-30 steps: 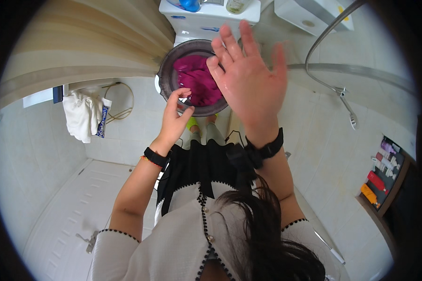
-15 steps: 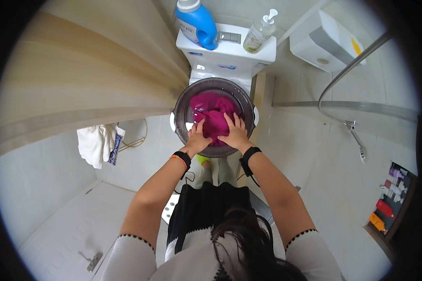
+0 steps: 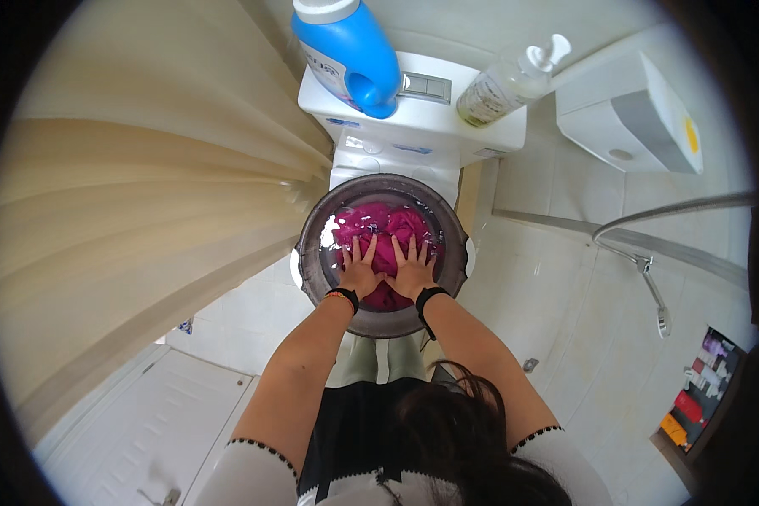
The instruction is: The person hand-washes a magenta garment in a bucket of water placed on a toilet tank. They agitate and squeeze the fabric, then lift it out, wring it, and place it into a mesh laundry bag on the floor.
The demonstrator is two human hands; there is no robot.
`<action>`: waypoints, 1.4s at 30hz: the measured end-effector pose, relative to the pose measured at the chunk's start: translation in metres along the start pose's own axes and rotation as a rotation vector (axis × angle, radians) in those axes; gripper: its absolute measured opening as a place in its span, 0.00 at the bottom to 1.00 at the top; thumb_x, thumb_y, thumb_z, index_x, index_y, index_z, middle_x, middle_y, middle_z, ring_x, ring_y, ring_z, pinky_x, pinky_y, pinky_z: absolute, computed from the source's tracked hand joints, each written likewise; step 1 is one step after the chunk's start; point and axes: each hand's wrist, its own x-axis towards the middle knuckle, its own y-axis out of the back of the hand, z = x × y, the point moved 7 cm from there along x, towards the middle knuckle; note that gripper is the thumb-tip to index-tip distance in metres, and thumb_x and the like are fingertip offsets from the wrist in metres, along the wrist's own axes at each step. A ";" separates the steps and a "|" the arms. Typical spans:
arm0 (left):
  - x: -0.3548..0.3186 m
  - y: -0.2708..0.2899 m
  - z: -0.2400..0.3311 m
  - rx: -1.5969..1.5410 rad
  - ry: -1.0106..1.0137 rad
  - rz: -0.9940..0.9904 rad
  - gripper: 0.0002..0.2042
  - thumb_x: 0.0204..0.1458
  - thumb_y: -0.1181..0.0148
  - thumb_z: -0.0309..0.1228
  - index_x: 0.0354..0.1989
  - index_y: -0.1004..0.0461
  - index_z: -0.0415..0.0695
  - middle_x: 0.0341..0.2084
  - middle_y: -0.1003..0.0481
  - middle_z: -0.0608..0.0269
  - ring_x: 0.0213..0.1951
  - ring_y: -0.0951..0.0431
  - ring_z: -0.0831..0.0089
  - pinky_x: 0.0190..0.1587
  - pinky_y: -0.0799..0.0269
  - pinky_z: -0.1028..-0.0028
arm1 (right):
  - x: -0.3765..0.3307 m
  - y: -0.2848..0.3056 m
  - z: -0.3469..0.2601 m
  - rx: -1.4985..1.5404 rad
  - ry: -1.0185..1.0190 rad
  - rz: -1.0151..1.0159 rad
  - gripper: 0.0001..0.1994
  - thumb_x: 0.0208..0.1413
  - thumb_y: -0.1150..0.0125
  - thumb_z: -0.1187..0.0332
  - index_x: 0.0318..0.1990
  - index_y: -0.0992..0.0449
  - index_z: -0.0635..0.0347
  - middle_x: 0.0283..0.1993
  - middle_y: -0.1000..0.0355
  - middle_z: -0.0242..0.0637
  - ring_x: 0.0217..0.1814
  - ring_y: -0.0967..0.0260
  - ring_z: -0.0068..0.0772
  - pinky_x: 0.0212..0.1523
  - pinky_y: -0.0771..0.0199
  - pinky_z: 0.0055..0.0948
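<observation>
A round grey basin [image 3: 312,270] sits on a closed toilet seat, filled with water and a magenta cloth [image 3: 379,226]. My left hand [image 3: 358,270] and my right hand [image 3: 413,268] lie side by side, fingers spread flat, pressing down on the wet cloth. Each wrist carries a dark band.
A blue detergent jug [image 3: 350,51] and a clear pump bottle [image 3: 506,84] stand on the white toilet tank [image 3: 413,126]. A cream shower curtain [image 3: 143,202] hangs at the left. A white wall dispenser [image 3: 632,118] and a shower hose [image 3: 649,270] are at the right.
My right hand came down from in front of the camera. Both hands now press flat on the cloth in the basin, and the view has tipped further forward.
</observation>
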 end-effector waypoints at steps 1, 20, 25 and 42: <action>0.012 0.002 -0.002 0.002 0.005 0.003 0.53 0.54 0.32 0.51 0.79 0.69 0.76 0.79 0.72 0.47 0.77 0.66 0.34 0.71 0.54 0.31 | 0.014 -0.001 0.000 0.001 0.003 0.015 0.52 0.57 0.37 0.40 0.80 0.68 0.28 0.84 0.73 0.51 0.83 0.72 0.70 0.74 0.60 0.75; 0.063 0.021 -0.024 -0.048 -0.034 0.156 0.46 0.49 0.26 0.41 0.76 0.48 0.62 0.67 0.36 0.42 0.71 0.42 0.40 0.70 0.43 0.42 | 0.076 0.022 -0.003 0.268 -0.063 0.108 0.41 0.43 0.20 0.62 0.68 0.34 0.35 0.76 0.53 0.49 0.75 0.53 0.71 0.67 0.32 0.60; 0.027 0.045 -0.025 -0.304 0.015 0.090 0.60 0.38 0.20 0.52 0.76 0.51 0.40 0.61 0.28 0.36 0.60 0.25 0.46 0.65 0.32 0.57 | 0.039 0.051 0.003 0.516 0.047 0.440 0.26 0.37 0.21 0.70 0.48 0.22 0.60 0.50 0.27 0.49 0.57 0.29 0.55 0.57 0.26 0.44; -0.168 0.107 0.015 -0.445 -0.438 0.234 0.47 0.32 0.16 0.40 0.65 0.31 0.45 0.60 0.31 0.48 0.62 0.30 0.47 0.67 0.37 0.59 | -0.170 0.135 -0.017 0.961 0.452 0.525 0.26 0.37 0.28 0.82 0.48 0.29 0.61 0.55 0.31 0.41 0.62 0.31 0.44 0.65 0.35 0.33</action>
